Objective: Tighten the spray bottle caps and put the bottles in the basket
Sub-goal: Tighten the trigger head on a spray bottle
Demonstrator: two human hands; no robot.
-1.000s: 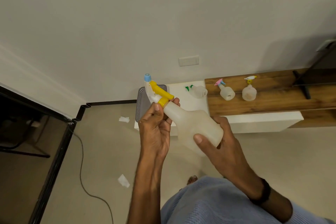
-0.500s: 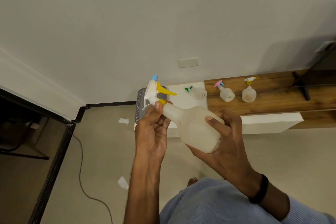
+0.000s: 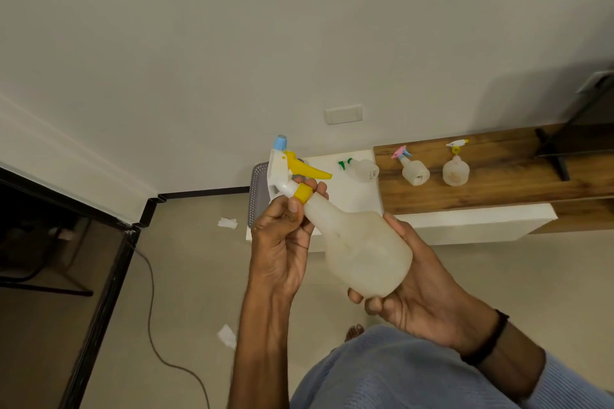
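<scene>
I hold a translucent white spray bottle (image 3: 360, 247) tilted in front of me, its head up and to the left. My left hand (image 3: 282, 239) pinches the yellow cap collar (image 3: 304, 192) below the white sprayer head with its yellow trigger and blue nozzle. My right hand (image 3: 422, 289) cups the bottle's base from below. A grey perforated basket (image 3: 257, 189) stands behind the sprayer head, mostly hidden. On the low unit lie a green-capped bottle (image 3: 363, 169), a pink-capped bottle (image 3: 413, 171) and a yellow-capped bottle (image 3: 456, 169).
A white and wooden low unit (image 3: 498, 176) runs along the wall. Black stand legs (image 3: 555, 156) rest on its right part. Paper scraps (image 3: 227, 222) and a cable (image 3: 149, 302) lie on the floor. A dark glass panel (image 3: 50, 276) fills the left.
The bottle has turned in my hands: my right hand shifted from gripping its side to cupping its base, and the sprayer trigger swung round to point right.
</scene>
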